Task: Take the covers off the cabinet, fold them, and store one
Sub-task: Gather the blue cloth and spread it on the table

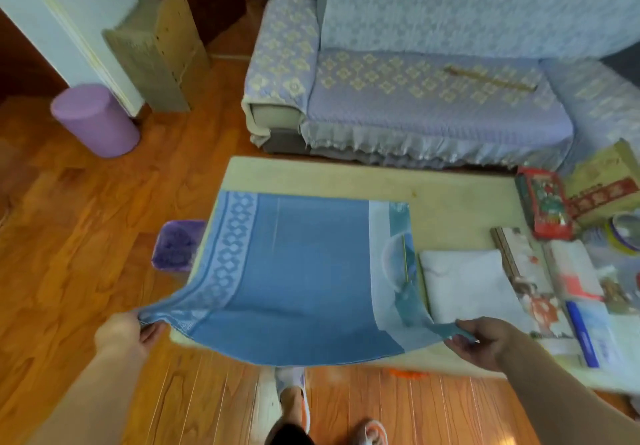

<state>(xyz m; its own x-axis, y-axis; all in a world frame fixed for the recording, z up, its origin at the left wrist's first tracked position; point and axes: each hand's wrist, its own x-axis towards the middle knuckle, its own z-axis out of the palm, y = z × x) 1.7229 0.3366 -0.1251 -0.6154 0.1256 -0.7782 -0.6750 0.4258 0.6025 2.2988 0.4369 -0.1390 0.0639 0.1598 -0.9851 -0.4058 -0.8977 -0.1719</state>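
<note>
Shoes (291,406) at bottom centre on the wooden floor (86,236); just above, left hand (126,332) at lower left and right hand (485,342) at lower right, fingers (462,325) of each pinching a near corner of the blue cover (298,271). Cover spread mid-frame over the counter (346,174), near edge lifted, folded white cloth (464,282) just beside to the right. Farther up: purple cylinder (95,120) upper left, patterned sofa (415,98) across the top.

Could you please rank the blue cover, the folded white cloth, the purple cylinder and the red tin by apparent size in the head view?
1. blue cover
2. folded white cloth
3. purple cylinder, roughly alike; it is farther off, so unsure
4. red tin
</note>
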